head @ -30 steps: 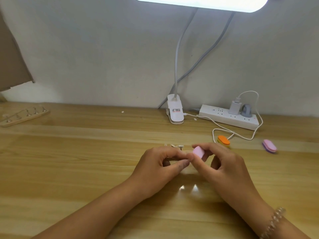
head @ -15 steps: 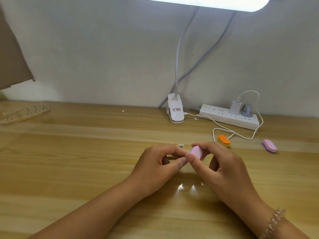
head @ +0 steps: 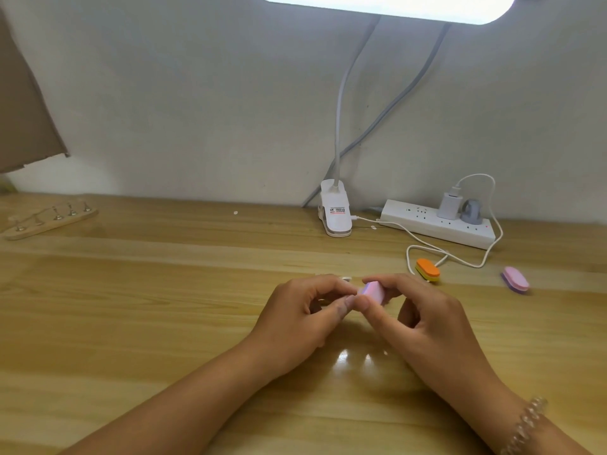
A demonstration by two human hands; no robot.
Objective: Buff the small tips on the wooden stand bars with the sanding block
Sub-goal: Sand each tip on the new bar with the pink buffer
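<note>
While both hands meet well in front of the white plastic lamp clamp (head: 335, 213) on the pale wooden table (head: 164, 290), the right hand (head: 427, 326) pinches a small pink oblong sanding block (head: 372, 290) between thumb and forefinger, its other fingers curled loosely beneath. The left hand (head: 305, 320) has its fingers curled, thumb and forefinger pressed together at the block's near end, around a small pale piece (head: 345, 278) that is mostly hidden; what it is cannot be told. A clear beaded bracelet (head: 528, 421) circles the right wrist. Far left of the clamp, a light wooden stand bar (head: 49, 221) lies near the wall with a row of small metal-footed tips (head: 70, 210) upright on it. Right of the clamp sits a white power strip (head: 437, 226). Nearer than the clamp and to its right lie an orange-and-yellow block (head: 427, 270) and, further right, a pink-and-purple block (head: 515, 280).
</note>
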